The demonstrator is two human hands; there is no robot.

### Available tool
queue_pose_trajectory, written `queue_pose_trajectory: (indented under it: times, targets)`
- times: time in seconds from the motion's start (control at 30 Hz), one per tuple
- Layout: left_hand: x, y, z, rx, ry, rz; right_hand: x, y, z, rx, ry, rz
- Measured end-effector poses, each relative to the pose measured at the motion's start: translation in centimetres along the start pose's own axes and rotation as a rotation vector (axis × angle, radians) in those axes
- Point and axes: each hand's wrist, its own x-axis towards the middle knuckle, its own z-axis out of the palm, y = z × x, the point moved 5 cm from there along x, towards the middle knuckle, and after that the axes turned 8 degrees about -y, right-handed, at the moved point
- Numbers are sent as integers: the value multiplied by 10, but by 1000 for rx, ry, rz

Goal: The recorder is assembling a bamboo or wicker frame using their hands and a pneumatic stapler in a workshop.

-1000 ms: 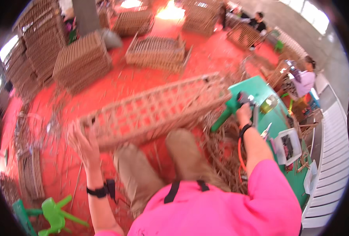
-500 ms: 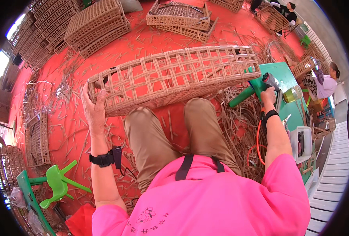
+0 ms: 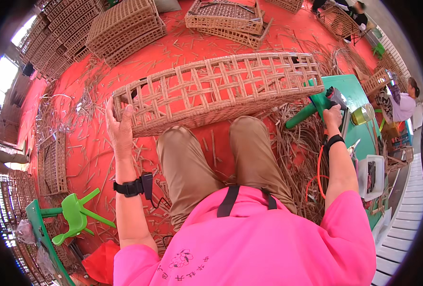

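Observation:
A long brown woven wicker basket frame lies across above my knees, tilted so its open lattice side faces up. My left hand grips its left end, with the thumb on the near side and the fingers mostly hidden behind the corner. Beyond the basket's right end, my right hand is closed around the handle of an air-powered gun, dark and grey, at the edge of a green table. An orange hose runs down from that hand. The gun's tip cannot be made out.
On the green table are a jar of yellowish liquid and a clear plastic bin. Cut strips litter the red floor. Wicker stacks stand at the far left; a green chair is near left. A person sits at right.
The view has shifted slightly, so most things sit a little farther right. Both hands keep their holds. At the far left edge a person's leg has come into view.

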Motion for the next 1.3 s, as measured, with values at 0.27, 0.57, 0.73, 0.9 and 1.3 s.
queue_pose_trajectory:
  times: [0.27,0.57,0.73,0.9,1.3]
  targets:
    - [0,-5,-2,-65,-6,-18,-1,-2,1,12,11,-20]
    - [0,-6,-3,-45,13,-18,5,-1,3,-4,-8,-9]
    - [1,-10,-1,-107,1,25,15,4,7,-49,-53,39]
    - [3,-15,-3,-125,-15,53,25,2,4,-35,-148,85]
    - [3,-18,-1,-188,-16,1,31,6,9,-46,-133,90]
